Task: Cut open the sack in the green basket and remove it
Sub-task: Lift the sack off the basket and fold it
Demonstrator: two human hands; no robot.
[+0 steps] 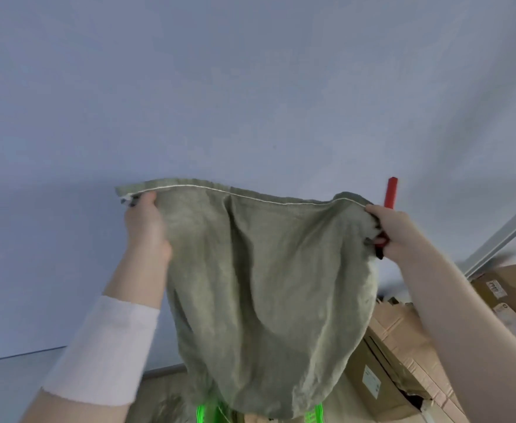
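Observation:
A grey-green woven sack point(265, 285) hangs in the air in front of me, held up by its stitched top edge. My left hand point(145, 227) grips the sack's left corner. At the right corner, my right hand point(394, 233) pinches the sack and also holds a red-handled cutter point(391, 192) that sticks up above the fingers. Below the sack's bottom, bright green bars of the basket point(203, 413) show. What is inside the basket is hidden by the sack.
Stacked cardboard boxes point(409, 355) stand at the right, with a grey metal shelf post point(503, 236) slanting above them. A plain pale wall fills the upper view. A white band wraps my left forearm.

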